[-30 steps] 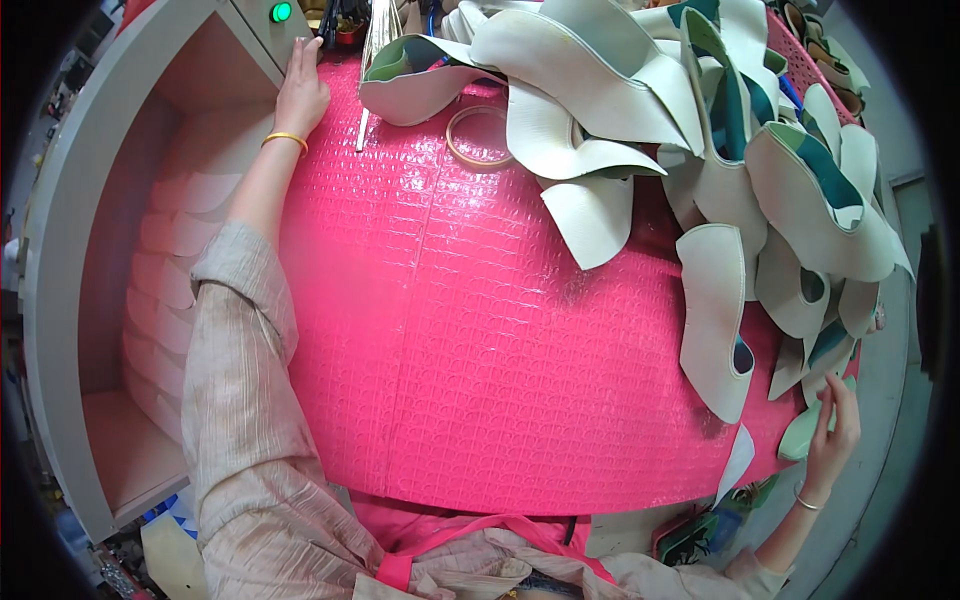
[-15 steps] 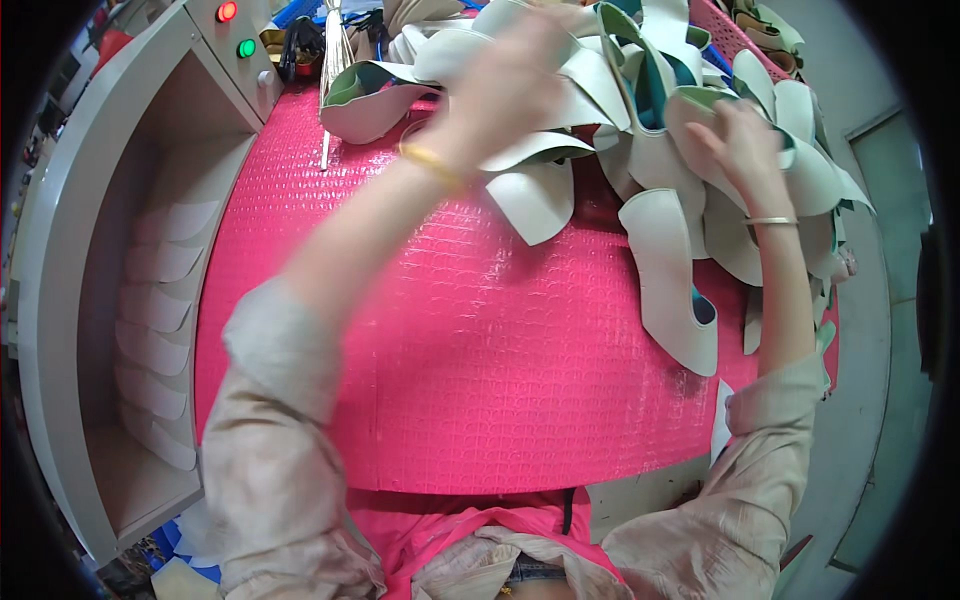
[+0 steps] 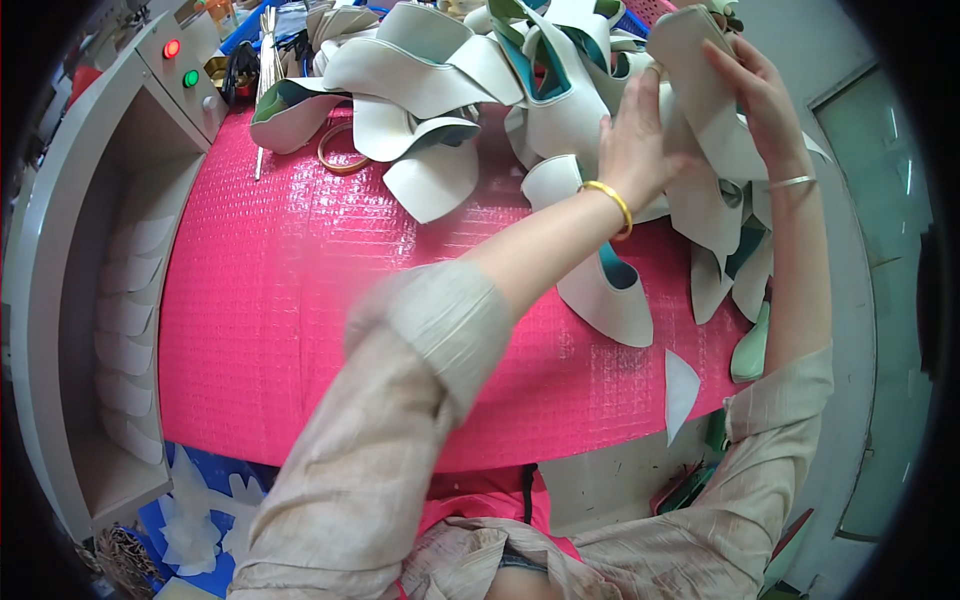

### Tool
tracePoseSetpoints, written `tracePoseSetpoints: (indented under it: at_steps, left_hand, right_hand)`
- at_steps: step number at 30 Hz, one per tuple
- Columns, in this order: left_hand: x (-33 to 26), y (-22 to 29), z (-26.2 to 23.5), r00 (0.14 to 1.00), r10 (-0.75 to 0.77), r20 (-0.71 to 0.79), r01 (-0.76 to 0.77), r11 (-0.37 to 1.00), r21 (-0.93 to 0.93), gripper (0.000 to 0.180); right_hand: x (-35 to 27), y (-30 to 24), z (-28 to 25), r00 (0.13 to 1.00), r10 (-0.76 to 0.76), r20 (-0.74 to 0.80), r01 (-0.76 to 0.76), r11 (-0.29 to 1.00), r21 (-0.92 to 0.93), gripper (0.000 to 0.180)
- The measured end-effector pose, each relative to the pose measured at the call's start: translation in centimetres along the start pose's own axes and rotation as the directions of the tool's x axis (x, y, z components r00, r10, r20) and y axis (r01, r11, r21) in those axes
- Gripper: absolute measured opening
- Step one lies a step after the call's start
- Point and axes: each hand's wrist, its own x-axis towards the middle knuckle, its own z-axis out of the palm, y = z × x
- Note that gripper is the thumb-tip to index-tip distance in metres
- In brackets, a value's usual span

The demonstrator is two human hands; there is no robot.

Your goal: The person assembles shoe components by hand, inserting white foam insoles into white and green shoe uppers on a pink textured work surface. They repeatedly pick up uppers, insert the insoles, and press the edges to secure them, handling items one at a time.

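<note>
Left hand [image 3: 638, 150] outstretched, far over rightward, close beside the raised, half-curled right hand [image 3: 768, 112].

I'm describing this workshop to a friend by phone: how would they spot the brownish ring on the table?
Start at the bright pink tabletop, with pale curved pieces heaped along its far side. Near the left end of that heap, at its near edge, the brownish ring lies on the pink surface. It is a thin hoop around an open centre, unlike the broad pale pieces beside it.

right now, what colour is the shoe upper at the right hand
Off-white; the shoe upper at the right hand shows best in the head view.
</note>
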Motion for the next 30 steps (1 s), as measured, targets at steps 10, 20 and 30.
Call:
tracePoseSetpoints:
  at_steps: [10,20,30]
  left_hand:
    - [2.3,-2.8,1.4,0.968,0.227,0.105,-0.245,0.944,0.222,0.078]
    - [4.2,0.7,4.4,0.984,0.037,0.176,-0.093,0.943,0.320,0.084]
    - [0.4,-1.8,1.6,0.951,0.220,0.216,-0.285,0.894,0.345,0.056]
  right_hand:
    - [-1.5,-6.3,-4.7,0.962,-0.089,-0.259,0.202,0.868,0.453,0.021]
    - [1.6,-7.4,-5.6,0.978,0.052,-0.203,0.059,0.861,0.504,0.019]
    - [2.0,-5.6,-11.1,0.922,0.015,-0.386,0.189,0.854,0.485,0.021]
